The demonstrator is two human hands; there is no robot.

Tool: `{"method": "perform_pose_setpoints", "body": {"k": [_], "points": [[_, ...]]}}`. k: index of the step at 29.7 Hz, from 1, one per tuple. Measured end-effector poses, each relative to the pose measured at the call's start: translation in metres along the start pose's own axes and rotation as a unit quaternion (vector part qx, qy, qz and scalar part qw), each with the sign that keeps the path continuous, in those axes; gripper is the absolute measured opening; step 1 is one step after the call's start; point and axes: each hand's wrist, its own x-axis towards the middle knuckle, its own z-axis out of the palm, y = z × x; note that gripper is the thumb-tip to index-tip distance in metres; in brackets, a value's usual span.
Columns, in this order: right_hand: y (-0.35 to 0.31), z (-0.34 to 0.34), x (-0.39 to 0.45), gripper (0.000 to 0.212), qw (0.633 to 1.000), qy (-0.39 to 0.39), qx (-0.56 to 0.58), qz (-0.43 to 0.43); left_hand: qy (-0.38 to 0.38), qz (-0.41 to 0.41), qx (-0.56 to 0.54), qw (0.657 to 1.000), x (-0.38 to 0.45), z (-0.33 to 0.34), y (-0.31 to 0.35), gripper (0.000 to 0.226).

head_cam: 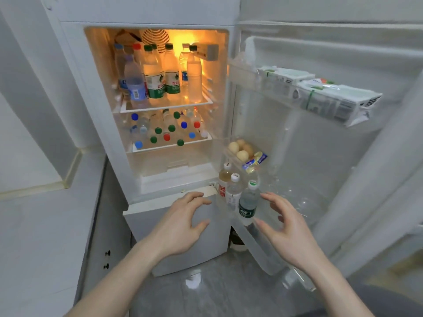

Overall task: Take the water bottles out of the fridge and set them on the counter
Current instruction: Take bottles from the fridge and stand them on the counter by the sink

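Observation:
The white fridge stands open and lit inside. Several water bottles stand upright on the top shelf; several more with blue, green and red caps fill the shelf below. Three bottles sit in the lower door rack: a green-labelled one, a white-capped one and a yellowish one. My left hand hovers open in front of the closed lower compartment. My right hand is open just right of the green-labelled bottle, not touching it.
The open door swings out to the right, its upper rack holding wrapped cartons and a middle rack holding eggs. A white counter lies to the left. Grey floor lies below.

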Motion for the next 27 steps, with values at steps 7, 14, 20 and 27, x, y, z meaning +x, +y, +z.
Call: {"method": "perform_pose_setpoints", "body": {"k": [7,14,20,27], "points": [[0.005,0.0,-0.001,0.054,0.997,0.049,-0.038,0.042,-0.071,0.068,0.013,0.995,0.104,0.03,0.001,0.054],[0.023,0.014,0.005,0.055,0.996,0.039,-0.046,0.063,-0.123,0.078,0.078,0.986,0.178,0.058,0.016,0.066],[0.045,0.015,0.043,0.065,0.996,0.011,-0.063,0.065,-0.152,0.094,0.105,0.978,0.211,0.079,0.018,0.069],[0.064,0.015,0.093,0.077,0.99,-0.051,-0.101,0.08,-0.084,0.07,0.086,0.99,0.24,0.089,0.025,0.035]]}}
